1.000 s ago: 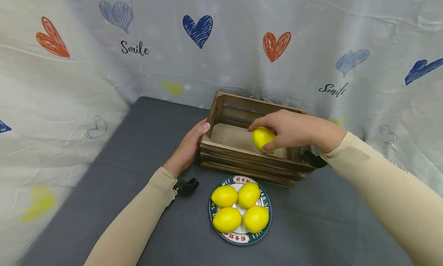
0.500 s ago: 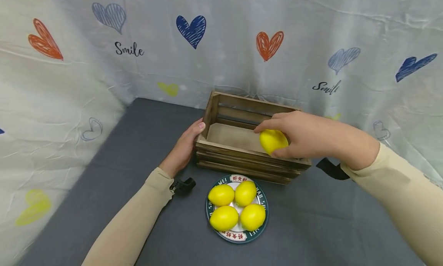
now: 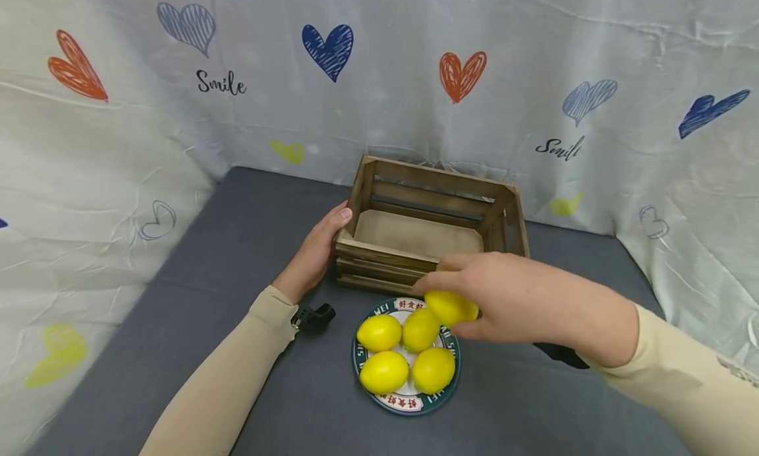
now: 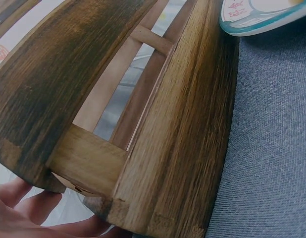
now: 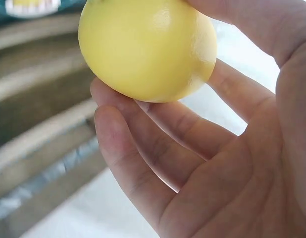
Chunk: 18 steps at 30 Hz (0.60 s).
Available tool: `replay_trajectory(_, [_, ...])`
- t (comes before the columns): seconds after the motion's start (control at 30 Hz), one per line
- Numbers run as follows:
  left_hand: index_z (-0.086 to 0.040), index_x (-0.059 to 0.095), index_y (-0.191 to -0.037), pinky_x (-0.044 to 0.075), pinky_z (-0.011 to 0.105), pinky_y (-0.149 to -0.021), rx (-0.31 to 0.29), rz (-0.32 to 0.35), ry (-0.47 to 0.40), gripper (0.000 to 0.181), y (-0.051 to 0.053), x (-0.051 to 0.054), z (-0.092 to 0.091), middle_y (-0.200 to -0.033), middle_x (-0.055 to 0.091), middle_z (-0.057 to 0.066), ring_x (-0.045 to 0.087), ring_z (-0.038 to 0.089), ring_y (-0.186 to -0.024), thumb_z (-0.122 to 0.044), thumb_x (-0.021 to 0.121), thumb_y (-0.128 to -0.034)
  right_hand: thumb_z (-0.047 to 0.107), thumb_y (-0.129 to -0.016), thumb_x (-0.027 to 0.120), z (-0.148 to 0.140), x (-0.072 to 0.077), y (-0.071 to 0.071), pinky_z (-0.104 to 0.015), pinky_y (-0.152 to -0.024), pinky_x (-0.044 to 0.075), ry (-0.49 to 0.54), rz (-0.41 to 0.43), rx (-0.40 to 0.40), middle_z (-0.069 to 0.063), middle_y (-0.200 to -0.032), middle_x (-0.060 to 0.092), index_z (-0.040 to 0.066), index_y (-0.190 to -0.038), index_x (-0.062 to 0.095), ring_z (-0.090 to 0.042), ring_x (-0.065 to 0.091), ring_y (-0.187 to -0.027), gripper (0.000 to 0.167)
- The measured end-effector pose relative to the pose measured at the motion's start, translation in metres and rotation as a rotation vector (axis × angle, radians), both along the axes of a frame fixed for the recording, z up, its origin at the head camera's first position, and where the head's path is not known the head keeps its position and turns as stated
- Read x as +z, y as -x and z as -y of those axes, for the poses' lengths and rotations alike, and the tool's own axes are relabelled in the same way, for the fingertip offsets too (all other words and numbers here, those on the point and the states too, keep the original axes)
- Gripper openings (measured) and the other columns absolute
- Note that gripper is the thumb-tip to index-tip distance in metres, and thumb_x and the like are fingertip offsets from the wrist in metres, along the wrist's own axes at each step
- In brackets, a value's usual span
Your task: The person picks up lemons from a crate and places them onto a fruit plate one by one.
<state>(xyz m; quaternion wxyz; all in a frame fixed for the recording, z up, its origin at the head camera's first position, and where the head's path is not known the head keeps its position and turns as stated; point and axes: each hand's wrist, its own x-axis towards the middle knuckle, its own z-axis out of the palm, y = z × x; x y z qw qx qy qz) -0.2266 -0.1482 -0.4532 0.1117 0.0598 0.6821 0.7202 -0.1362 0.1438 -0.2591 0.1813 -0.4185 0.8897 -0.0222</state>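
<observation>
In the head view my right hand (image 3: 516, 301) holds a lemon (image 3: 447, 308) between thumb and fingers, over the upper right rim of a plate (image 3: 409, 406). The right wrist view has the same lemon (image 5: 148, 49) large, with fingers curled beneath it. Several more lemons (image 3: 384, 372) lie on the plate. My left hand (image 3: 314, 253) grips the left end of a wooden crate (image 3: 379, 268), thumb at its top edge. The left wrist view catches those fingers (image 4: 39, 206) at the crate's slatted end. No lemon shows on the visible part of the crate's floor.
Dark grey cloth (image 3: 284, 219) covers the table. Behind and to the left hangs a pale curtain (image 3: 391, 113) printed with hearts. The crate stands close to the curtain, and the plate sits just in front of the crate.
My right hand has lifted the lemon out of the crate and brought it toward me, over the plate's edge. The left hand keeps its hold on the crate.
</observation>
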Motion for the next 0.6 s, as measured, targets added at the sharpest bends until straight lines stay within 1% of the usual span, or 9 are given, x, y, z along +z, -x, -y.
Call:
replay_trajectory(0.1, [-0.022, 0.020, -0.175, 0.017, 0.056, -0.137, -0.004, 0.003, -0.003, 0.082, 0.000, -0.001, 0.000, -0.183, 0.016, 0.001, 0.017, 0.024, -0.168, -0.058, 0.048, -0.1065, 0.028, -0.091, 0.089, 0.004, -0.017, -0.007, -0.032, -0.080, 0.060, -0.007, 0.021, 0.037, 0.009, -0.120, 0.066, 0.034, -0.144, 0.068, -0.006, 0.060, -0.089, 0.057])
replay_trajectory(0.27, [-0.021, 0.020, -0.175, 0.019, 0.055, -0.136, -0.004, -0.001, -0.017, 0.082, 0.002, -0.001, 0.000, -0.182, 0.018, 0.002, 0.021, 0.025, -0.167, -0.057, 0.048, -0.1066, 0.024, -0.087, 0.092, 0.002, -0.039, -0.010, -0.029, -0.076, 0.056, -0.035, 0.014, 0.055, 0.008, -0.106, 0.062, 0.028, -0.138, 0.072, -0.007, 0.053, -0.083, 0.055])
replay_trajectory(0.4, [-0.020, 0.021, -0.175, 0.020, 0.054, -0.136, -0.004, -0.012, -0.021, 0.082, 0.003, 0.000, -0.001, -0.182, 0.019, 0.003, 0.023, 0.025, -0.166, -0.056, 0.048, -0.1067, 0.022, -0.085, 0.094, -0.005, -0.053, -0.010, -0.030, -0.074, 0.055, -0.038, 0.014, 0.035, 0.008, -0.103, 0.062, 0.027, -0.133, 0.074, -0.008, 0.054, -0.082, 0.053])
replay_trajectory(0.6, [-0.020, 0.019, -0.175, 0.018, 0.057, -0.136, -0.006, -0.007, -0.007, 0.082, 0.000, -0.001, 0.001, -0.183, 0.016, 0.003, 0.019, 0.027, -0.167, -0.056, 0.047, -0.1067, 0.020, -0.084, 0.093, -0.010, -0.074, -0.010, -0.030, -0.071, 0.052, -0.047, 0.074, -0.024, 0.007, -0.101, 0.061, 0.028, -0.130, 0.075, -0.008, 0.054, -0.079, 0.050])
